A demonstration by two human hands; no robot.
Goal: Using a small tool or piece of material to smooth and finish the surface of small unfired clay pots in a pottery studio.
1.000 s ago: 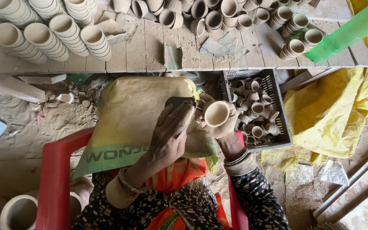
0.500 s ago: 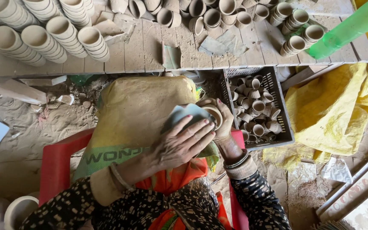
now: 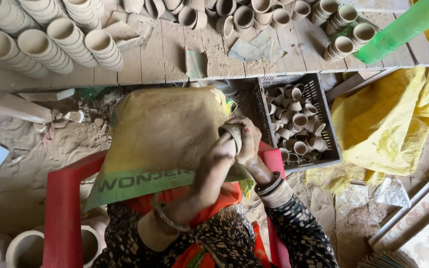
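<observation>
A small unfired clay cup (image 3: 232, 132) sits between both of my hands, just above the dusty yellow sack (image 3: 165, 129) spread over my lap. My right hand (image 3: 249, 145) wraps the cup from the right side. My left hand (image 3: 222, 155) presses against it from the left, fingers curled onto its wall. Most of the cup is hidden by my fingers. I cannot tell whether the left hand also holds a rubbing cloth.
A black plastic crate (image 3: 325, 124) of several small clay cups stands to my right. Rows of stacked cups (image 3: 65, 42) cover the wooden plank bench (image 3: 160, 59) ahead. A red plastic frame (image 3: 58, 208), a yellow tarp (image 3: 388, 129), a green plastic tube (image 3: 403, 25) and larger clay pots (image 3: 23, 248) surround me.
The cup's mouth faced up in my right hand a second ago while the left hand rubbed it. Both hands have now closed together around the cup and shifted slightly right.
</observation>
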